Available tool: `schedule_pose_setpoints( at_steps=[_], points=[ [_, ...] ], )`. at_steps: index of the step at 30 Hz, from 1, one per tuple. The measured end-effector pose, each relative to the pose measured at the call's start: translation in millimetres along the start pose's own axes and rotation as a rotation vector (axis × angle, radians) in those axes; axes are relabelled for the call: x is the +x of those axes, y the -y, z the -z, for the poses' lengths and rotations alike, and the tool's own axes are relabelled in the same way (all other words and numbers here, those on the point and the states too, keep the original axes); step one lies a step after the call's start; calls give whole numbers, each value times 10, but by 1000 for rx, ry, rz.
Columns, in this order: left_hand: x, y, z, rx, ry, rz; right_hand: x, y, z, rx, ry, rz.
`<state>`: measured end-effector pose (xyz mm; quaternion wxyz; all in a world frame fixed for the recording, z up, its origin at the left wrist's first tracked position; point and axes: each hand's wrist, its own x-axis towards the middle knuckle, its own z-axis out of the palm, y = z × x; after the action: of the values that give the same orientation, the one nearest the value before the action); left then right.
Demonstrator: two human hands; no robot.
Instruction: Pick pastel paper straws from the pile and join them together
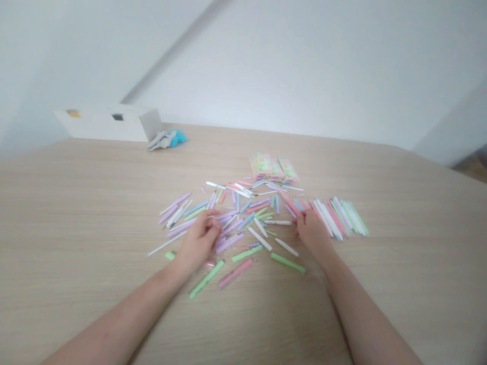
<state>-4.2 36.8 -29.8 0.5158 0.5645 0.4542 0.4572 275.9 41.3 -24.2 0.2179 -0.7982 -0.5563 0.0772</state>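
Note:
Slim pastel pen-like sticks lie scattered over the wooden table, among them purple sticks (230, 242), a green stick (207, 279) and a white stick (259, 238). My left hand (200, 237) is over the left part of this spread, its fingers curled beside the purple sticks; blur hides what is between them. On the right, my right hand (312, 230) has its fingertips pinched at the lower end of a red stick (289, 203). Just beyond that hand, a row of white, pink, purple and green sticks (338, 218) lies side by side.
Stacked flat packs with green and pink print (271, 168) stand behind the scattered sticks. At the back left is a white box (110, 125) with cut-outs, and a grey and blue crumpled item (167, 139) beside it. A pale wall (304, 66) borders the table (68, 213).

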Motion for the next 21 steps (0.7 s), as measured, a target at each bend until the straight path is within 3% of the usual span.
schedule_pose_setpoints(
  at_steps=[12,21],
  points=[
    [2,27,20,21,15,-9,6,-23,30,-238,-55,-3],
    [11,30,21,40,1,0,-85,17,79,-413,-25,8]
  ],
)
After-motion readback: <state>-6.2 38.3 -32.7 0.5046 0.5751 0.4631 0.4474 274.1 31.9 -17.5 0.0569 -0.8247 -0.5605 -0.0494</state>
